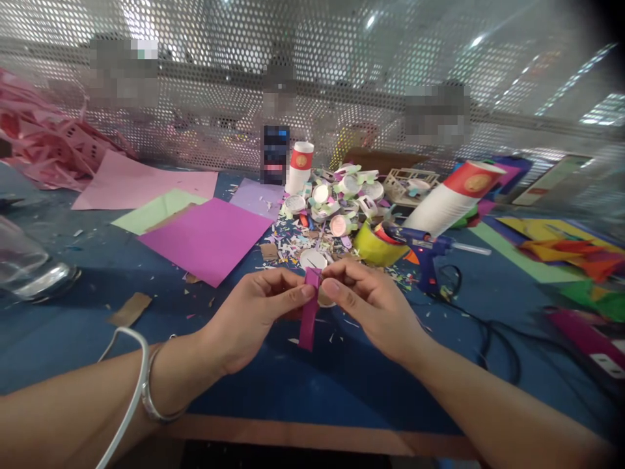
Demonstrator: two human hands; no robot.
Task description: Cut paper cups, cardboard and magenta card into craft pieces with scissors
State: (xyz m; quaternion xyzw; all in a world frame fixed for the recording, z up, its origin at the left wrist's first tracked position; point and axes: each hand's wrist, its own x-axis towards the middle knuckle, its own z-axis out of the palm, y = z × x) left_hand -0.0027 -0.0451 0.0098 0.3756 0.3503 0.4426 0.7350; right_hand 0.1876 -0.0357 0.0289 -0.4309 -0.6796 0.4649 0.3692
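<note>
My left hand (266,296) pinches a folded purple paper strip (308,319) between thumb and fingers, near its upper end. The strip hangs down over the blue table. At the strip's top right edge, my right hand (366,303) is closed, thumb against fingertips, on the same paper. A thin dark line shows by the fingertips, too small to name. Just behind the hands lies a white round disc (313,259), partly covered. Farther left rests a magenta paper sheet (208,238).
A blue glue gun (430,257) with its black cable stands at right, beside a yellow-green tape roll (378,244). Behind are paper cups (449,202) and a pile of small paper pieces (336,195). A glass (29,260) is at left. A white cord (129,397) crosses my left wrist.
</note>
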